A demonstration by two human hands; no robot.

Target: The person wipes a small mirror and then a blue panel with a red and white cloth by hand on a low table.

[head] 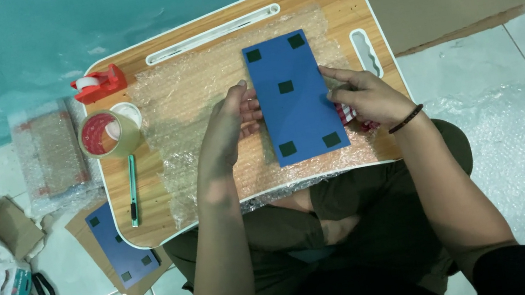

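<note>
Left hand (230,121) and right hand (364,96) pinch the flat blue rectangular card with black square pads (295,98) mid-tabletop on clear bubble wrap sheet (189,89); card may skew on the slippery wrap.

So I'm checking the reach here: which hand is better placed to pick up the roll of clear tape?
Probably the left hand. It rests at the blue panel's left edge, on the same side as the tape roll. The right hand would have to cross over the panel.
</note>
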